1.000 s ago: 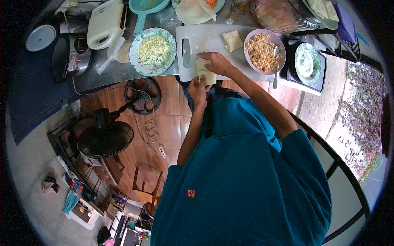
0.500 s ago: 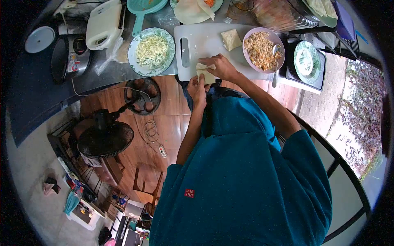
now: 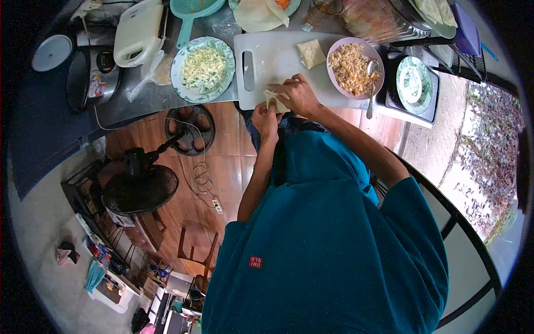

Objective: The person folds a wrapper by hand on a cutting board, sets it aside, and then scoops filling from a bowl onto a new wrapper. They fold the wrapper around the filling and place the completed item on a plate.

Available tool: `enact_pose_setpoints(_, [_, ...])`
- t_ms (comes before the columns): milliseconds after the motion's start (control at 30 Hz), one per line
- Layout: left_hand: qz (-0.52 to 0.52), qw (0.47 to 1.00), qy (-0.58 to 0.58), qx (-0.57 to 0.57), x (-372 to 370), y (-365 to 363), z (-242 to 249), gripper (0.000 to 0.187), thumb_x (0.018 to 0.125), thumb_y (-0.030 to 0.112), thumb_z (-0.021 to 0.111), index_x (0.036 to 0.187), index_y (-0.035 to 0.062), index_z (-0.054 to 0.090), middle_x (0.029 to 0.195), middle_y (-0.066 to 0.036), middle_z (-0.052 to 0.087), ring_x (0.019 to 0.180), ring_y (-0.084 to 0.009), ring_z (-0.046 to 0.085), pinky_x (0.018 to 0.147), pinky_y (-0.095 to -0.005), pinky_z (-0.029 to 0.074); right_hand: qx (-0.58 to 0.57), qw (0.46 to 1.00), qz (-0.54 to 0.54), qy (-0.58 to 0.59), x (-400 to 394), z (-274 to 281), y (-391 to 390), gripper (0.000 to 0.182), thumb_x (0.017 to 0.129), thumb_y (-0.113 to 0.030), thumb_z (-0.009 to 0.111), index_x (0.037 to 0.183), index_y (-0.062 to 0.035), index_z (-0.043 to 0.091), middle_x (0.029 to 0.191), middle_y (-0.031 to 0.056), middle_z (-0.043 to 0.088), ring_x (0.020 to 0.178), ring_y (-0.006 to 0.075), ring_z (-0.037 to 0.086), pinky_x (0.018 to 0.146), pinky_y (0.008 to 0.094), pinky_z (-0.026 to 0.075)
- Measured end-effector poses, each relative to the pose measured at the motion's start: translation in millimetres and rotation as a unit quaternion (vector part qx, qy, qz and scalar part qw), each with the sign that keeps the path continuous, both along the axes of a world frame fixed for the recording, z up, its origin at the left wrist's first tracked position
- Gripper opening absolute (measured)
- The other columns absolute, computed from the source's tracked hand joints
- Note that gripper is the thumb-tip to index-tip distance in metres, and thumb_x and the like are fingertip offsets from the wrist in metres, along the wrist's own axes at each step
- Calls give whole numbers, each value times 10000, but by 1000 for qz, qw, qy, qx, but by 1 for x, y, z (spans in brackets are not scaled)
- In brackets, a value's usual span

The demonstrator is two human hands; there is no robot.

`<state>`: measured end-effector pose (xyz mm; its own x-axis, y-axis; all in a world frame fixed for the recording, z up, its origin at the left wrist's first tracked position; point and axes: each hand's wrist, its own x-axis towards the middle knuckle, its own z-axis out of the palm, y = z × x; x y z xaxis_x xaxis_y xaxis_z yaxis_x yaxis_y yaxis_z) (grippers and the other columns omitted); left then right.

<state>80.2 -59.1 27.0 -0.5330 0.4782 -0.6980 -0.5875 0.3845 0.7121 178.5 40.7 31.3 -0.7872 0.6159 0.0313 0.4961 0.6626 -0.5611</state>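
Observation:
A pale, thin pastry wrapper [image 3: 281,106], partly folded, is held at the near edge of the white cutting board [image 3: 278,47]. My left hand [image 3: 266,119] pinches it from the left, thumb on top. From the right, my right hand [image 3: 299,96] holds the wrapper's upper edge with bent fingers. What lies inside the wrapper is hidden. A folded square parcel [image 3: 310,54] rests on the board beyond my right hand. Beside the board stands a pinkish bowl [image 3: 380,82] of chopped orange-and-white filling [image 3: 347,67], with a metal spoon [image 3: 369,108] leaning over its rim.
Left of the board is a patterned plate [image 3: 176,72] of shredded cabbage [image 3: 204,68]. Flat wrappers [image 3: 257,18] lie on another plate behind. A green strainer [image 3: 185,30] and a white sandwich maker [image 3: 138,36] stand farther left. Plates [image 3: 413,83] sit at the right.
My hands have come closer together around the wrapper, and its raised flap has been brought lower. The view has shifted slightly; the bowl, plates and parcel stay in place.

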Motion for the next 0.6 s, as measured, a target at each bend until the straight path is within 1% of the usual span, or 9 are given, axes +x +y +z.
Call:
enact_pose_setpoints(67, [1,1000,2,4,1,0,2,254,877,151,698,1001,-28,566,952,-111,646,802,-194,657,628,-313,601,35,999,-14,9,1,2,-2,382,836,-229,641,1215,-177,638,855,99,690,872,224,639,890,367,386])
enact_pose_setpoints(200, [0,1000,2,2,0,-1,-5,221,889,133,671,999,-28,567,947,-109,643,795,-191,653,612,-296,597,35,999,12,6,5,6,-7,439,834,-245,644,1261,-149,601,878,77,706,907,210,638,916,382,378])
enact_pose_setpoints(300, [4,1000,-5,7,-1,-2,-10,229,902,155,651,999,-34,566,931,-108,642,781,-187,649,590,-282,584,84,996,36,10,9,9,-13,504,854,-238,629,1332,-113,529,926,61,718,958,198,633,956,421,361])
enact_pose_setpoints(367, [11,1000,-12,7,0,0,-5,245,908,176,643,998,-39,567,919,-109,642,771,-185,646,573,-274,574,99,993,66,4,15,5,-16,575,882,-234,605,1410,-97,423,985,43,723,1063,194,600,1015,487,319])
enact_pose_setpoints(433, [70,996,-50,3,-1,3,6,313,909,253,654,987,-39,575,892,-110,642,733,-177,641,531,-267,547,92,994,62,6,18,9,-18,589,889,-228,597,1427,-100,394,1015,38,720,1118,193,568,1031,509,301])
enact_pose_setpoints(467, [69,996,-51,3,-3,2,4,313,909,253,654,987,-39,575,892,-110,642,733,-177,641,531,-267,547,83,995,60,8,19,11,-20,603,896,-223,589,1443,-104,365,1045,34,716,1173,192,536,1047,531,283])
enact_pose_setpoints(533, [5,997,-71,29,-9,0,-1,373,897,332,672,1094,24,600,1008,-84,638,852,-203,641,662,-333,565,82,995,61,1,21,10,-22,615,894,-224,588,1447,-103,351,1090,29,704,1204,195,511,1056,539,271])
enact_pose_setpoints(567, [5,997,-70,29,-7,1,-3,373,897,332,672,1094,24,600,1008,-84,638,852,-203,641,662,-333,565,80,995,62,-6,22,9,-22,627,891,-226,588,1452,-103,336,1135,25,692,1235,198,486,1065,546,259])
enact_pose_setpoints(600, [4,999,-37,2,-3,4,0,360,895,313,678,1040,-6,598,935,-95,644,764,-186,638,579,-300,547,81,995,62,-5,22,9,-23,627,891,-226,588,1452,-103,336,1135,25,692,1235,198,486,1065,546,259])
